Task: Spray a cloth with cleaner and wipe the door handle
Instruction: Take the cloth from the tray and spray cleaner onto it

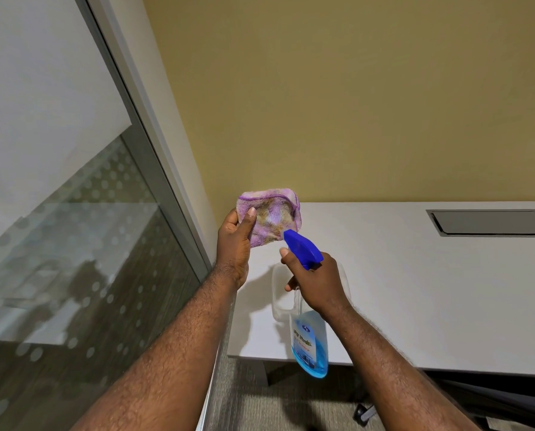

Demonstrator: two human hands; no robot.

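My left hand point(233, 241) holds a small purple cloth point(272, 216) with brownish stains, spread upright above the table's near-left corner. My right hand point(314, 281) grips the neck of a spray bottle point(309, 343) with blue liquid in its lower part. The bottle's blue nozzle head point(300, 247) points up and left at the cloth, a short way from it. My index finger lies along the front of the nozzle head; the trigger itself is hidden. No door handle is in view.
A white table point(415, 290) stands against a yellow wall, with a grey cable hatch point(487, 222) at the back right. A clear plastic container point(278, 290) sits on the table under my hands. A glass partition with a metal frame point(154, 169) runs along the left. A chair base shows below the table.
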